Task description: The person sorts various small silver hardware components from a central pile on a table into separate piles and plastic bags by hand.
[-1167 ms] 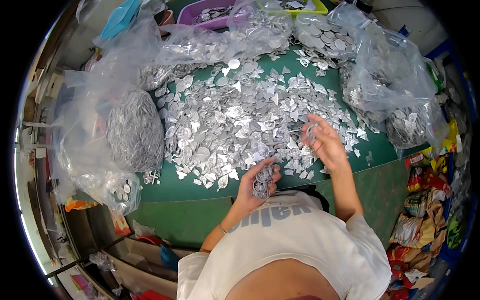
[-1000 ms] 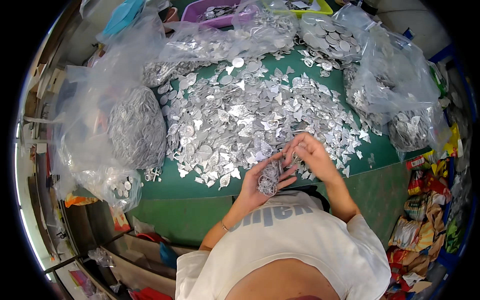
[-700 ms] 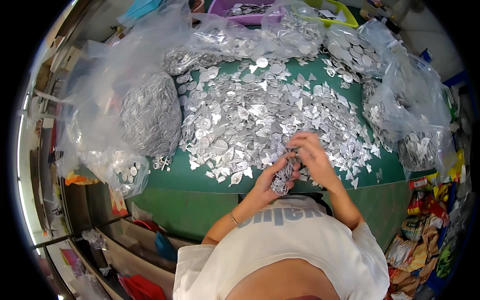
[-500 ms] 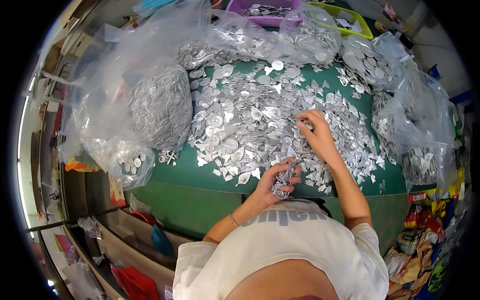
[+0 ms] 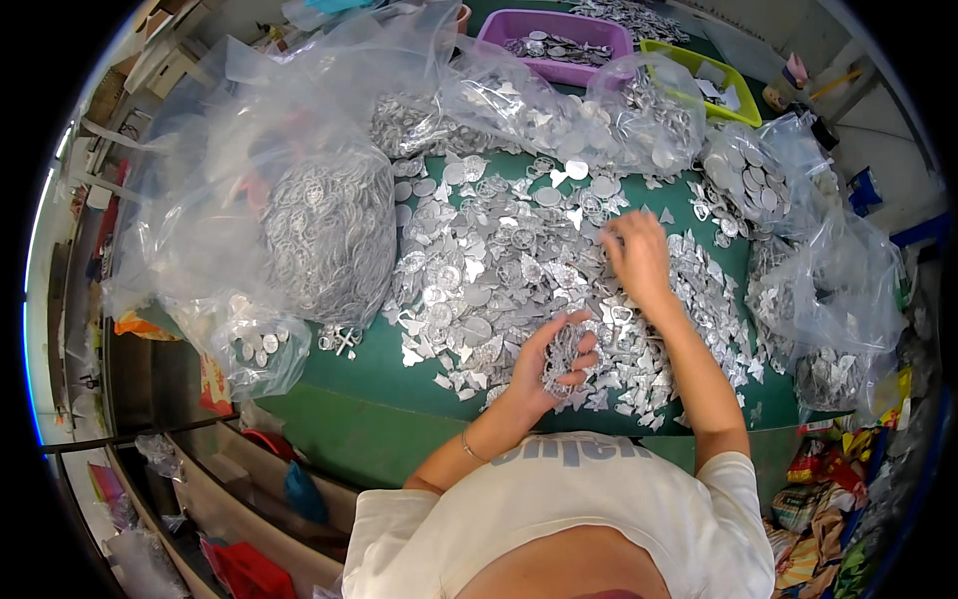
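Observation:
A broad heap of flat silver-grey metal charms [image 5: 469, 290], some round, some oval and some openwork, covers the green tabletop [image 5: 349, 384] in front of me. At the heap's near edge, my left hand [image 5: 544, 364] is palm up. Its fingers are curled round a clump of openwork metal charms [image 5: 564, 361]. Farther out, over the right of the heap, my right hand [image 5: 639, 255] reaches down with bent fingers. Its fingertips are slightly smeared among the pieces, and whatever they pinch is hidden.
A bulging clear bag of ring-like pieces [image 5: 329, 235] stands left. More filled bags [image 5: 654, 125] line the back, with others [image 5: 833, 270] at right. Behind are a purple bin [image 5: 556, 68] and a lime-green tray [image 5: 740, 108]. Open drawers [image 5: 254, 499] lie lower left.
The view has tilted, so the table sits lower in the picture. Against the heap, my right hand has moved farther away from me. My left hand still holds its clump.

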The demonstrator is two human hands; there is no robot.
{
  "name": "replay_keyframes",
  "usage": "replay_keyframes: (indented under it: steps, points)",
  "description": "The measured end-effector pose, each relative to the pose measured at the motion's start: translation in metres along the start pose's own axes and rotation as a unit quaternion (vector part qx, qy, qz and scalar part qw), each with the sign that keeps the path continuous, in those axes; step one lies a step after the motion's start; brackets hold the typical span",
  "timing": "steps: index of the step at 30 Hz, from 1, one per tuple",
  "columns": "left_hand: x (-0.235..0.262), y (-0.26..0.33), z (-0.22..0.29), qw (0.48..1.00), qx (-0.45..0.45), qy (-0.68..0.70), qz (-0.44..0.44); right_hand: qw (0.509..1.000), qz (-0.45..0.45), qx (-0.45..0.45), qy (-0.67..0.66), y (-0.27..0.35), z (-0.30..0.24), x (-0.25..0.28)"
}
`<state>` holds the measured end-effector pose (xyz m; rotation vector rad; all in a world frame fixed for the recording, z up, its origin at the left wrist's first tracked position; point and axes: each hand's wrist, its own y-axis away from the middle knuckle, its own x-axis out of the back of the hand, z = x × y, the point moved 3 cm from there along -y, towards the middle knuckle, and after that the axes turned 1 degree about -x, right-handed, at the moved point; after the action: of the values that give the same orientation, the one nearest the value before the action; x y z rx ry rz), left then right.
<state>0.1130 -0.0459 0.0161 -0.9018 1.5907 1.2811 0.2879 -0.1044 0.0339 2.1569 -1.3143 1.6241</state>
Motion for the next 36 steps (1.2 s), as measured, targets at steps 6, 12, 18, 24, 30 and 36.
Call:
replay_keyframes:
  steps: [6,12,18,24,30,36]
  points:
    - [-0.014,-0.032,0.019,0.999,0.004,-0.004,-0.033,0.958,-0.038,-0.070,0.276,-0.042,0.017,-0.046]
    - [-0.017,-0.039,0.037,0.999,-0.011,0.012,-0.036,0.973,-0.125,-0.191,0.010,-0.051,0.037,-0.051]
    - [-0.006,-0.041,0.049,0.998,-0.046,0.037,0.011,0.890,-0.087,-0.181,-0.408,-0.040,0.034,-0.028]
    - [-0.008,-0.040,0.053,0.996,-0.076,0.021,0.049,0.800,-0.339,-0.193,-0.456,-0.020,-0.037,0.014]
    - [0.004,-0.036,0.062,0.995,-0.086,0.049,-0.027,0.936,-0.209,-0.048,-0.278,-0.071,-0.024,-0.019]
    - [0.005,-0.031,0.069,0.990,-0.106,0.087,-0.014,0.988,-0.047,0.142,0.025,-0.116,-0.005,-0.100]
